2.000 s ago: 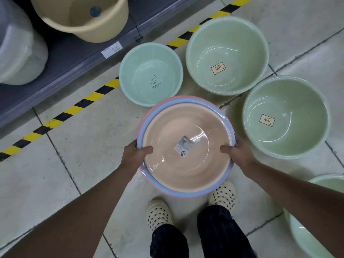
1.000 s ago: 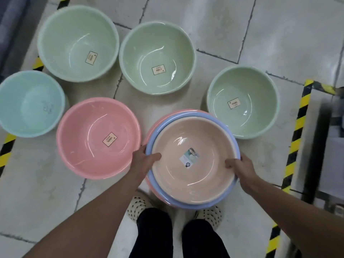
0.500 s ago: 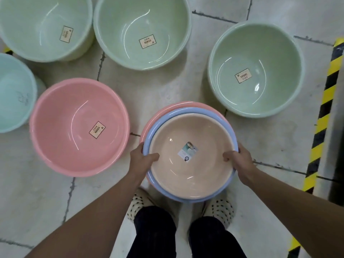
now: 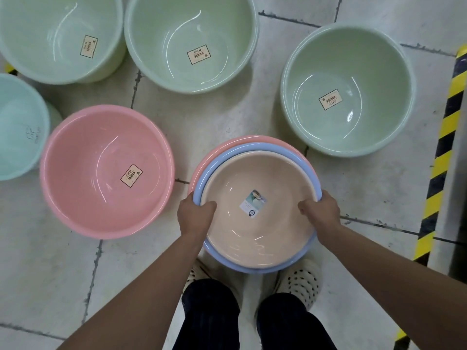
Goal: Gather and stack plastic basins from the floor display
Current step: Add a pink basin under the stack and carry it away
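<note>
Stack (image 4: 255,213) carried right; beige nested in blue, pink; both hands' fingers (image 4: 209,205) grip rim.

Shop; labelled basins (image 4: 107,170) on floor (image 4: 366,198)

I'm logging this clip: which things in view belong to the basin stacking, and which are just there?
Job: left hand, right hand, held stack, pink basin, three green basins, teal basin.
Just there: hazard tape, spotted shoes.
</note>
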Available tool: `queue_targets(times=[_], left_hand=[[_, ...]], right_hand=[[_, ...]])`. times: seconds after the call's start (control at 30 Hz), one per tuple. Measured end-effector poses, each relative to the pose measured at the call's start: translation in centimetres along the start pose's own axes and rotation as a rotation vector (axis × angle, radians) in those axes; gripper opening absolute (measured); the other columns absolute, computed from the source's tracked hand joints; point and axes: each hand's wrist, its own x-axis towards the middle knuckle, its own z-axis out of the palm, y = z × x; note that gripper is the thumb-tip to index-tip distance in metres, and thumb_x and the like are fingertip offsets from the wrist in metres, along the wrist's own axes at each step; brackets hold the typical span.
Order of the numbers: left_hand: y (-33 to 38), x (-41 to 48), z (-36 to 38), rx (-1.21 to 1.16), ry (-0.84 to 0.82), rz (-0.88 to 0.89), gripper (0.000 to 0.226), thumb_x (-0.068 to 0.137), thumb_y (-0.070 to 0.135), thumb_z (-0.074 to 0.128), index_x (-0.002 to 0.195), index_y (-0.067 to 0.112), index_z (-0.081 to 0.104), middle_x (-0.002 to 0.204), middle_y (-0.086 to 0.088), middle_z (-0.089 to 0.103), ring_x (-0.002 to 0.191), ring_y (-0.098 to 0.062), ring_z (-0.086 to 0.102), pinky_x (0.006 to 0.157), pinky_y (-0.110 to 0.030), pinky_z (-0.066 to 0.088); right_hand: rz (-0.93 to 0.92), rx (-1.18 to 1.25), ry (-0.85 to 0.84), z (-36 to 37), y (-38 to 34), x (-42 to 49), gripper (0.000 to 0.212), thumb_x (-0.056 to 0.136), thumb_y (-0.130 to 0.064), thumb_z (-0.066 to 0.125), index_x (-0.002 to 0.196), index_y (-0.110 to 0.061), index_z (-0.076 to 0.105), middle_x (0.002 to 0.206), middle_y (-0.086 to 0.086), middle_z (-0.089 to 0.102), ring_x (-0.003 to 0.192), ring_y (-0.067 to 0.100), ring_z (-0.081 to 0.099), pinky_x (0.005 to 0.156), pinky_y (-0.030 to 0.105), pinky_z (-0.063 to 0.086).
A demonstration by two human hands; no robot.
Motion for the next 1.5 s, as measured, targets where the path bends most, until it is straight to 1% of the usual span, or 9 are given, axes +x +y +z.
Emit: queue_targets(times=[0.17, 0.33, 0.53, 0.67, 0.87, 1.1, 1.23, 1.33, 1.5], left_hand=[[0.3, -0.3, -0.1, -0.045, -0.019, -0.047, 0.014, 0.073, 0.007, 0.061, 0.086, 0.004, 0.061, 0.075, -0.005, 0.055, 0.062, -0.020, 0.048, 0.055, -0.027, 0.042], [1.3, 0.3, -0.9, -0.095, -0.100, -0.115, 0.035, 0.048, 0.013, 0.056, 0.082, 0.006, 0.061, 0.076, -0.005, 0.057, 0.065, -0.024, 0.050, 0.059, -0.031, 0.043], [2.3, 0.9, -1.6, -0.084, -0.189, -0.177, 0.018, 0.055, -0.001, 0.056, 0.069, 0.011, 0.060, 0.070, -0.002, 0.056, 0.062, -0.022, 0.049, 0.054, -0.024, 0.040], [2.0, 1.0, -1.5, -0.093, -0.173, -0.174, 0.023, 0.052, 0.003, 0.054, 0.073, 0.010, 0.061, 0.072, -0.002, 0.058, 0.063, -0.022, 0.049, 0.057, -0.025, 0.041], [1.7, 0.8, -1.2, -0.125, -0.142, -0.144, 0.030, 0.049, 0.006, 0.053, 0.077, 0.011, 0.062, 0.073, -0.001, 0.058, 0.063, -0.022, 0.049, 0.056, -0.026, 0.041], [1.8, 1.0, -1.3, -0.138, -0.144, -0.131, 0.027, 0.054, 0.002, 0.054, 0.078, 0.012, 0.062, 0.074, -0.002, 0.057, 0.063, -0.021, 0.048, 0.057, -0.025, 0.041], [2.0, 1.0, -1.2, -0.127, -0.139, -0.140, 0.021, 0.061, -0.004, 0.054, 0.074, 0.012, 0.059, 0.071, 0.000, 0.054, 0.064, -0.021, 0.046, 0.054, -0.023, 0.039], [2.0, 0.6, -1.4, -0.129, -0.154, -0.164, 0.024, 0.056, 0.002, 0.054, 0.077, 0.012, 0.062, 0.072, -0.001, 0.057, 0.065, -0.022, 0.048, 0.056, -0.024, 0.041], [1.7, 0.2, -1.4, -0.147, -0.137, -0.161, 0.037, 0.045, 0.009, 0.053, 0.080, 0.011, 0.065, 0.075, -0.003, 0.060, 0.067, -0.024, 0.051, 0.063, -0.032, 0.045]], right_hand=[[0.062, 0.023, -0.030, -0.5, -0.7, 0.4, 0.026, 0.073, -0.001, 0.060, 0.097, -0.010, 0.060, 0.080, 0.002, 0.056, 0.067, 0.015, 0.048, 0.054, 0.027, 0.037], [0.165, 0.018, -0.092, -0.8, -1.9, 0.7, 0.013, 0.067, 0.004, 0.057, 0.078, -0.005, 0.057, 0.078, 0.009, 0.053, 0.063, 0.022, 0.043, 0.053, 0.026, 0.034], [0.202, -0.019, -0.182, -1.3, -2.5, 1.3, 0.050, 0.054, -0.007, 0.057, 0.104, -0.006, 0.055, 0.102, 0.013, 0.058, 0.084, 0.029, 0.053, 0.061, 0.031, 0.042], [0.187, -0.025, -0.157, -1.0, -2.7, 0.9, 0.034, 0.060, -0.005, 0.056, 0.094, -0.009, 0.053, 0.093, 0.009, 0.054, 0.074, 0.023, 0.048, 0.058, 0.029, 0.040], [0.158, -0.031, -0.140, -0.8, -2.4, 0.5, 0.044, 0.051, -0.012, 0.054, 0.095, -0.006, 0.059, 0.088, 0.009, 0.056, 0.073, 0.024, 0.048, 0.058, 0.030, 0.038], [0.264, -0.009, -0.204, -1.3, -3.3, 1.2, 0.031, 0.061, -0.001, 0.058, 0.092, -0.001, 0.062, 0.088, 0.010, 0.055, 0.072, 0.025, 0.048, 0.056, 0.027, 0.036], [0.285, -0.022, -0.242, -1.9, -3.9, 1.4, 0.048, 0.048, -0.006, 0.058, 0.095, 0.001, 0.065, 0.094, 0.012, 0.059, 0.078, 0.028, 0.052, 0.062, 0.031, 0.041], [0.257, 0.013, -0.232, -1.9, -3.8, 0.5, 0.023, 0.059, 0.000, 0.057, 0.082, -0.003, 0.059, 0.089, 0.011, 0.056, 0.077, 0.027, 0.050, 0.064, 0.032, 0.040], [0.215, 0.060, -0.182, -1.6, -3.3, 0.2, 0.019, 0.062, 0.003, 0.054, 0.078, -0.006, 0.056, 0.084, 0.008, 0.053, 0.073, 0.025, 0.047, 0.062, 0.032, 0.038]])
